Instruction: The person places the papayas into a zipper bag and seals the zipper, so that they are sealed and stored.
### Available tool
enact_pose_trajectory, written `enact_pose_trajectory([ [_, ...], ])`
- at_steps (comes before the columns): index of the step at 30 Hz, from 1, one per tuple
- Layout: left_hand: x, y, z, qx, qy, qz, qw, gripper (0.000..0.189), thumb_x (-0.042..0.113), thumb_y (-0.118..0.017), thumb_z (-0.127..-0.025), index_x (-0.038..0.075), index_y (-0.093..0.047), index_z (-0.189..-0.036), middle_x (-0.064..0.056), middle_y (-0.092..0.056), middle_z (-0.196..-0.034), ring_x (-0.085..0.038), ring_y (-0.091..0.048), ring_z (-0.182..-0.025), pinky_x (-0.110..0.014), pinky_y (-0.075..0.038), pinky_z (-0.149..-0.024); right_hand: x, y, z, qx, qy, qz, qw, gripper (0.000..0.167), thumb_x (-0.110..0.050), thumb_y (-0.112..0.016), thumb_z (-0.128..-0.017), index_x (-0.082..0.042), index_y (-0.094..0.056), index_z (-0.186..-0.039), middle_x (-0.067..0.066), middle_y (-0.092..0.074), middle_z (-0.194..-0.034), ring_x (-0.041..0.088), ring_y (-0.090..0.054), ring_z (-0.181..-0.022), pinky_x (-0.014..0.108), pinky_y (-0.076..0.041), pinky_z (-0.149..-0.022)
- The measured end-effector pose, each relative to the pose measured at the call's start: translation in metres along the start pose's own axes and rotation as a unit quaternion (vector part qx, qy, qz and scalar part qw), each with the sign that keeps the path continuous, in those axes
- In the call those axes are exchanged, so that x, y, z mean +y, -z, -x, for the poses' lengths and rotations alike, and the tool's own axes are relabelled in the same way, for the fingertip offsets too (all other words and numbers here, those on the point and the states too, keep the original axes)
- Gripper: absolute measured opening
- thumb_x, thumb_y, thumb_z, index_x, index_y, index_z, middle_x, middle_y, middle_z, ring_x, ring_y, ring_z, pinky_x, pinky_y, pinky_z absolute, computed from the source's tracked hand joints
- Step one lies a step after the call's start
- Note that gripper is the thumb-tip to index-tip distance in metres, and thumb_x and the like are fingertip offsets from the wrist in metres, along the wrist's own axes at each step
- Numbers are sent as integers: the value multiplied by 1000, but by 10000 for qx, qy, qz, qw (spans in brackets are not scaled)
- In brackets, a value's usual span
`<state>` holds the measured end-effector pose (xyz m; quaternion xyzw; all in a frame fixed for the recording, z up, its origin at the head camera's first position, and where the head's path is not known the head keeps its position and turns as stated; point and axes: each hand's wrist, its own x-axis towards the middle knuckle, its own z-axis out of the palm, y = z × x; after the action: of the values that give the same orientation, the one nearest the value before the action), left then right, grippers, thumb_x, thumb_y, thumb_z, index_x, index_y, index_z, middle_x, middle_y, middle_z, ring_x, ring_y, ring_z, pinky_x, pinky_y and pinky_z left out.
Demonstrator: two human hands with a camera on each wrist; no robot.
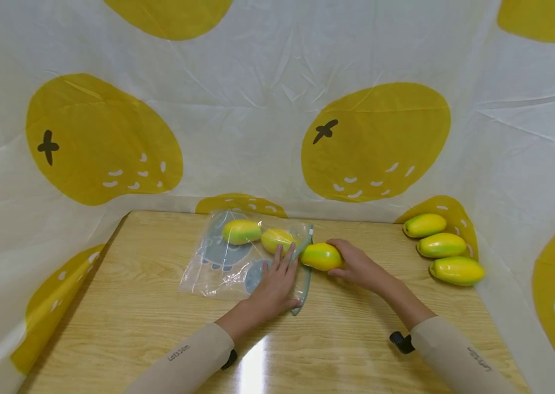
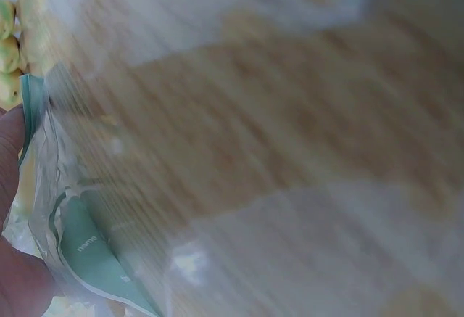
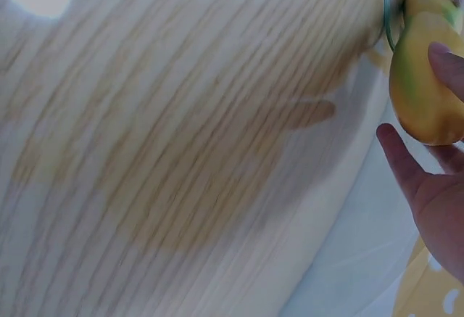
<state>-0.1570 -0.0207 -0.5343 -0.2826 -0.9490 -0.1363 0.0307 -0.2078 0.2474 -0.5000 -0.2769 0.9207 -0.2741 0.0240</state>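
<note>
A clear zip bag [image 1: 191,276] with blue-grey printing lies on the wooden table. Inside are two yellow-green papayas, a left one [image 1: 242,232] and one nearer the mouth [image 1: 277,239]. My left hand [image 1: 272,287] rests on the bag beside its mouth, fingers spread and mostly straight, thumb by the lower corner of the green zip strip [image 2: 30,110]. My right hand [image 1: 358,265] holds another papaya [image 1: 322,257] between thumb and fingers, its left end right at the mouth. The right wrist view shows the thumb across this papaya [image 3: 420,77].
Three more papayas stand in a row at the table's right edge: a back one [image 1: 424,225], a middle one [image 1: 441,245] and a front one [image 1: 457,271]. A white cloth [image 1: 248,137] printed with large yellow fruit surrounds the table [image 1: 159,328] at the back and sides.
</note>
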Motion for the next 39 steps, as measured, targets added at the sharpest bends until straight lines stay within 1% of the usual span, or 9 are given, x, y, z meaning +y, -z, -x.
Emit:
enact_pose_trajectory([
  [6, 1, 1, 0, -11, -44, -122, 9999, 117, 54, -86, -78, 3, -23, -163, -11, 8, -175, -47, -3, -159, -77, -35, -108, -4, -7, -5, 136, -3, 18, 9999, 75, -23, -84, -88, 1, -45, -148, 23, -56, -140, 39, -60, -126, 57, -50, -105],
  [11, 1, 1, -1, -23, -28, -172, 9998, 119, 54, -85, -78, 3, -20, -164, -11, 9, -175, -46, -2, -159, -77, -35, -108, -8, -11, -11, 284, -23, -158, 9995, 71, -20, -84, -87, 5, -46, -141, 24, -58, -138, 35, -63, -118, 50, -56, -96],
  [14, 1, 1, -1, -12, -15, -237, 9997, 120, 55, -85, -78, 3, -20, -164, -11, 9, -175, -46, -4, -159, -76, -35, -108, -10, -14, -14, 354, -23, -213, 9991, 68, -15, -84, -87, 7, -47, -140, 26, -58, -136, 36, -61, -119, 50, -55, -96],
  [17, 2, 1, -2, -11, -14, -326, 9995, 120, 56, -85, -78, 3, -21, -164, -12, 8, -175, -47, -5, -158, -76, -36, -108, -13, -16, -16, 324, -14, -272, 9991, 67, -9, -83, -87, 9, -48, -141, 28, -56, -137, 39, -59, -121, 51, -56, -96],
  [19, 2, 0, -1, -7, -18, -373, 9993, 120, 57, -85, -77, 3, -22, -164, -12, 8, -175, -48, -6, -158, -76, -37, -108, -14, -16, -16, 206, -12, -382, 9991, 66, -4, -81, -88, 10, -47, -143, 30, -54, -138, 40, -59, -122, 49, -57, -96],
  [24, 2, -1, -1, -22, -18, -393, 9992, 121, 57, -85, -77, 3, -21, -164, -12, 8, -175, -47, -5, -158, -76, -37, -107, -14, -16, -16, -102, -57, -662, 9977, 66, 3, -74, -91, 5, -43, -150, 28, -51, -142, 37, -59, -124, 45, -57, -98],
  [29, 2, -2, -1, -41, -16, -349, 9994, 121, 57, -85, -78, 4, -19, -165, -11, 9, -175, -46, -3, -159, -77, -36, -107, -15, -15, -19, -45, -98, -885, 9960, 66, 6, -70, -93, 5, -41, -151, 29, -51, -144, 41, -64, -121, 48, -56, -99],
  [33, 2, -1, -1, -6, -8, -380, 9993, 122, 57, -85, -77, 4, -18, -165, -11, 7, -175, -45, -3, -159, -77, -36, -107, -15, -16, -25, 46, -291, -1025, 9943, 67, 4, -72, -93, 2, -40, -152, 28, -55, -143, 43, -66, -120, 51, -55, -100],
  [39, 3, -1, -1, -22, 14, -425, 9991, 122, 58, -85, -76, 4, -19, -165, -11, 5, -175, -45, -5, -159, -76, -38, -106, -12, -18, -35, 264, -609, -901, 9937, 75, -8, -78, -91, 5, -37, -153, 30, -52, -144, 44, -64, -119, 53, -55, -99],
])
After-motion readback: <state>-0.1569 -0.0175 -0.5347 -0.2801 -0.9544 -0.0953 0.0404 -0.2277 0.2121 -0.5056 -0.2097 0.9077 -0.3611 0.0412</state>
